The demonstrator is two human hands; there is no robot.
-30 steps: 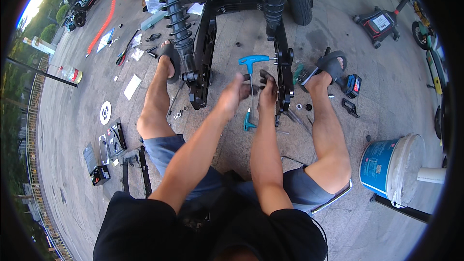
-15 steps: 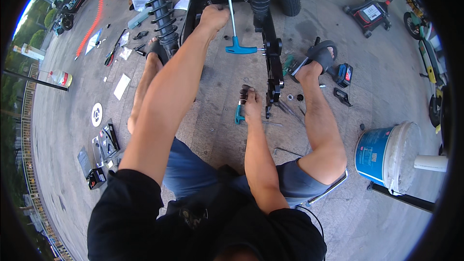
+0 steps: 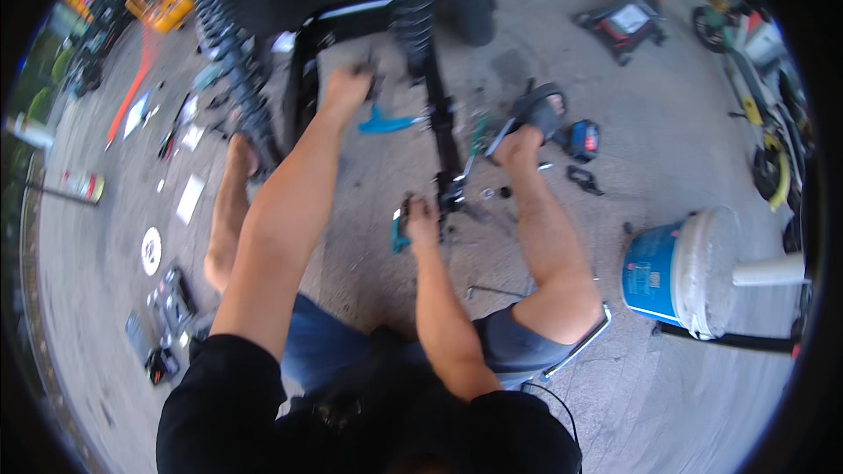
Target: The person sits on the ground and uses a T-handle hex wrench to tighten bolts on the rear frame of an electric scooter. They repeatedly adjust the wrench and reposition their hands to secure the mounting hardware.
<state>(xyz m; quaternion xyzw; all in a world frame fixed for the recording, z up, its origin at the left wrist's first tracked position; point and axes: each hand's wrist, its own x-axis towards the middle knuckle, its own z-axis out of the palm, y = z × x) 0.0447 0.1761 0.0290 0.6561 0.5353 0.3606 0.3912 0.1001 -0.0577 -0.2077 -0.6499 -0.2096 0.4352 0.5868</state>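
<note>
My left hand reaches far forward between the two coil-spring shock absorbers of a black vehicle frame. Motion smears its fingers, and dark shapes beside them cannot be made out. Just below and right of it, a T-handle wrench with a teal grip sits against the frame's right arm. My right hand, nearer to me, is closed around a second teal-handled T-handle wrench, beside the lower end of that arm. Its fingers look dark, and its shaft is hard to see.
A blue-and-white bucket stands at the right. Near my right foot lie a cordless tool battery and small parts. A floor jack is farther off. Papers, a white disc and boxed parts lie left; a yellow compressor stands back left.
The whole view has shifted and blurred. My left hand has come down closer to the teal wrench at the frame. My right hand, still gripping its wrench, is nearer the arm's lower end.
</note>
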